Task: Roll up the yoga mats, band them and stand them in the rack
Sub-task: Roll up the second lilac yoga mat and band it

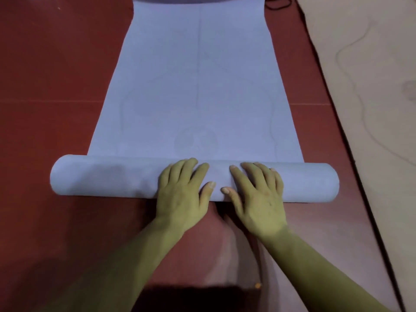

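Both hands lie flat on the roll: my left hand and right hand press side by side on its middle, fingers straight, grasping nothing. Yoga mat: pale lavender-blue with faint line markings, near end rolled into an even tube lying crosswise, the remainder flat and stretching away from me on the red floor. Open floor lies to the left. On the right a tan sheet runs near the tube's end. One black cord lies at the far right corner.

The left grip and right grip are bare hands with short, plain fingernails. Both forearms are uncovered right up to the near edge.
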Demonstrator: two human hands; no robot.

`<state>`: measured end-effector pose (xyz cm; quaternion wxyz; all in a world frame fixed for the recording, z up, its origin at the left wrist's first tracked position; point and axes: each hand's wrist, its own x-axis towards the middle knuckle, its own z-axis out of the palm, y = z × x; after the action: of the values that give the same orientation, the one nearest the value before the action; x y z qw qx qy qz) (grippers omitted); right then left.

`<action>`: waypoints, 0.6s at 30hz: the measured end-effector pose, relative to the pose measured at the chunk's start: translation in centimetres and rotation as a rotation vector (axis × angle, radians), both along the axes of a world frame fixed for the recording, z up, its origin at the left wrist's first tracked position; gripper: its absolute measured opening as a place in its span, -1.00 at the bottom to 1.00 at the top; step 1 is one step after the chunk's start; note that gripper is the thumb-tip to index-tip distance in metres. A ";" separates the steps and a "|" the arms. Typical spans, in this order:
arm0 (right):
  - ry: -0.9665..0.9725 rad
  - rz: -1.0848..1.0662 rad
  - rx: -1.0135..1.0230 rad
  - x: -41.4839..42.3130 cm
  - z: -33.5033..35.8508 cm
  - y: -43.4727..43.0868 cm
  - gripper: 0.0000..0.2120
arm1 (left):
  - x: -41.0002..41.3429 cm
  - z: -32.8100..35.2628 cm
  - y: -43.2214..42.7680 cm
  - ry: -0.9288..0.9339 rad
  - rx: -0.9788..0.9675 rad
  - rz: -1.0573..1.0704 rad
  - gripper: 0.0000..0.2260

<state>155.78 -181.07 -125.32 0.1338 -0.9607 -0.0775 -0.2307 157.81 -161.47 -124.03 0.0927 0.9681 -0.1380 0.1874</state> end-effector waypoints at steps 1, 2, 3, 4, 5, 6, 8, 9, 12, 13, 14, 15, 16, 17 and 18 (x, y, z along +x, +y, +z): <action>0.001 -0.007 -0.007 0.2 0.1 0.1 -0.55 | 0.4 0.1 -0.2 0.017 -0.013 0.012 -0.64; 0.007 -0.014 -0.012 0.4 0.2 0.3 -0.55 | 0.9 0.2 -0.3 0.043 -0.020 0.024 -0.64; 0.019 -0.023 -0.013 0.7 0.4 0.5 -0.55 | 1.3 0.4 -0.5 0.072 -0.019 0.034 -0.63; 0.038 -0.038 -0.008 0.9 0.6 0.8 -0.55 | 1.8 0.5 -0.6 0.095 -0.017 0.040 -0.62; 0.060 -0.057 0.004 1.1 0.9 1.2 -0.55 | 2.2 0.6 -0.6 0.108 -0.016 0.046 -0.61; 0.080 -0.079 0.017 1.0 1.3 1.6 -0.54 | 2.5 0.8 -0.5 0.122 -0.014 0.050 -0.61; 0.105 -0.099 0.026 0.5 2.2 1.8 -0.54 | 2.8 1.2 -0.4 0.148 -0.016 0.044 -0.61; 0.119 -0.090 0.013 0.4 2.6 1.7 -0.53 | 3.0 1.4 -0.4 0.153 -0.013 0.036 -0.61; 0.223 -0.042 -0.058 0.7 3.1 0.6 -0.50 | 3.4 1.7 -0.6 0.153 -0.003 0.030 -0.61; 0.235 -0.040 -0.061 1.1 2.9 0.2 -0.49 | 3.6 1.7 -0.7 0.149 0.004 0.030 -0.61; 0.234 -0.037 -0.048 1.5 2.7 -0.1 -0.49 | 3.8 1.7 -0.7 0.145 0.019 0.030 -0.60; 0.219 -0.039 -0.027 1.8 2.3 -0.2 -0.50 | 4.2 1.7 -0.7 0.150 0.037 0.027 -0.59; 0.196 -0.041 -0.006 2.1 2.0 -0.4 -0.50 | 4.5 1.7 -0.8 0.157 0.054 0.031 -0.57; 0.176 -0.041 0.012 2.4 1.5 -0.4 -0.51 | 4.6 1.8 -0.8 0.161 0.068 0.037 -0.55; 0.164 -0.037 0.023 2.6 1.3 -0.4 -0.51 | 4.5 1.8 -0.8 0.149 0.073 0.038 -0.55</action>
<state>158.38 -181.47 -123.99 0.1465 -0.9760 -0.0458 -0.1546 162.31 -162.23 -122.23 0.0637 0.9845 -0.1192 0.1115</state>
